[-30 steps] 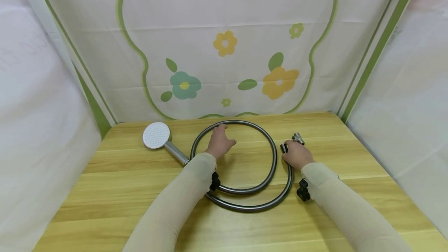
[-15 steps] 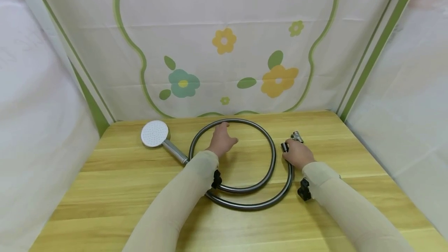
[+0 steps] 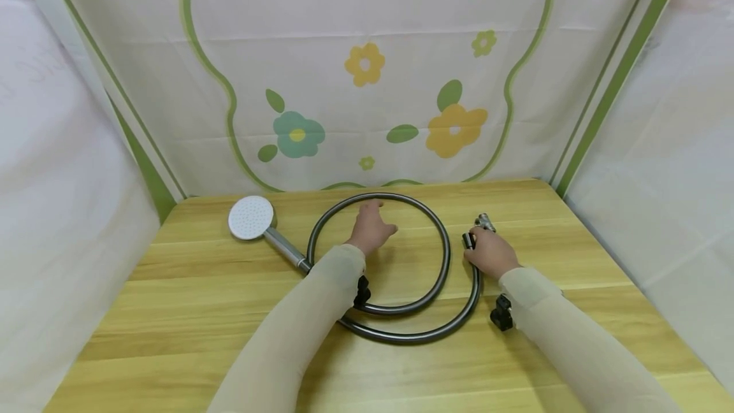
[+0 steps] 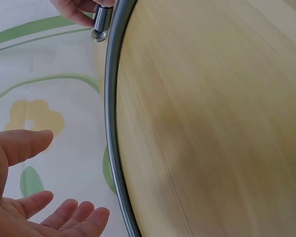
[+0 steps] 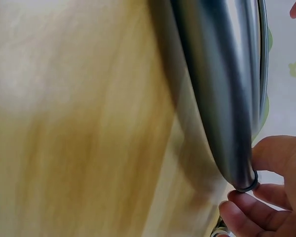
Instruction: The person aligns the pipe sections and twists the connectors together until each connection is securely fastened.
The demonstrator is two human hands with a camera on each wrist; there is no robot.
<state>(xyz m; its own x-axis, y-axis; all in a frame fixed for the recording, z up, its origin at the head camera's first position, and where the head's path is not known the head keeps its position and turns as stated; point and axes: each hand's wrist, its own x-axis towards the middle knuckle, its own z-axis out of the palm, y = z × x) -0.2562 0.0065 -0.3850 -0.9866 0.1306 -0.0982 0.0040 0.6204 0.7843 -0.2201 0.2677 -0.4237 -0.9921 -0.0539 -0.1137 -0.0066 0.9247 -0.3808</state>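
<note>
A dark metal shower hose (image 3: 445, 253) lies coiled on the table, one end joined to the handle of a white-faced shower head (image 3: 251, 217) at the left. My right hand (image 3: 493, 255) pinches the hose's other end near its connector (image 3: 468, 241), thumb on one side and fingers on the other in the right wrist view. Just beyond that hand is a small silver metal fitting (image 3: 485, 222), partly hidden by the fingers. My left hand (image 3: 373, 228) hovers over the coil with fingers spread and nothing in them; in the left wrist view its fingertips (image 4: 99, 216) are beside the hose.
A wood-grain table (image 3: 189, 336) carries everything. Behind it hangs a floral cloth (image 3: 321, 69), and white cloth walls (image 3: 74, 177) stand at both sides.
My left hand has drifted right over the coil. The right hand has shifted slightly right with the hose end, closer to the silver fitting. The head view has tilted and moved a little.
</note>
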